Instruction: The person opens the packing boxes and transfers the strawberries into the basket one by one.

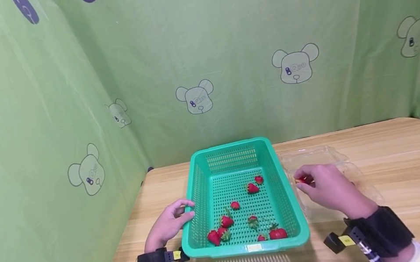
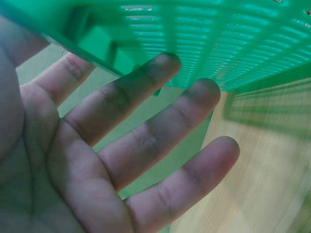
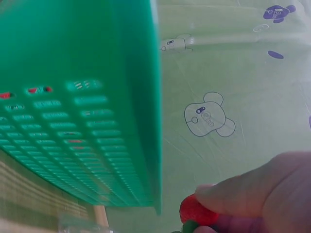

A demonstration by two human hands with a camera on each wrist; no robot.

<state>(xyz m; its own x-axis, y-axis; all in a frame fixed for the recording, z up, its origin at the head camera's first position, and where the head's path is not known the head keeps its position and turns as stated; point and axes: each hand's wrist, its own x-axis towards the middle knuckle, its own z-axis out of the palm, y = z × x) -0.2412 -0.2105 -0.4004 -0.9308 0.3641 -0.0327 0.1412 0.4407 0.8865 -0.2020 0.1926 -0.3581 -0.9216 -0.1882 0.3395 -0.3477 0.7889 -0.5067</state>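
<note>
A green plastic basket [image 1: 279,175] with slotted walls stands in the middle, several strawberries [image 1: 227,221] lying scattered on its floor. My left hand [image 1: 168,224] holds its left rim, thumb and index finger over the edge. In the left wrist view the other fingers [image 2: 155,138] stretch out below the rim, close against the outer wall. Right of the basket, my right hand [image 1: 329,186] pinches a strawberry [image 3: 197,209] between thumb and fingers. Under that hand is an open clear plastic box [image 1: 359,173], partly hidden by it.
The wooden table [image 1: 419,174] carries the basket and box. Green curtain [image 1: 240,56] printed with bear heads hangs behind the table and along its left side. Black bands [image 1: 382,230] with small cameras sit on both wrists.
</note>
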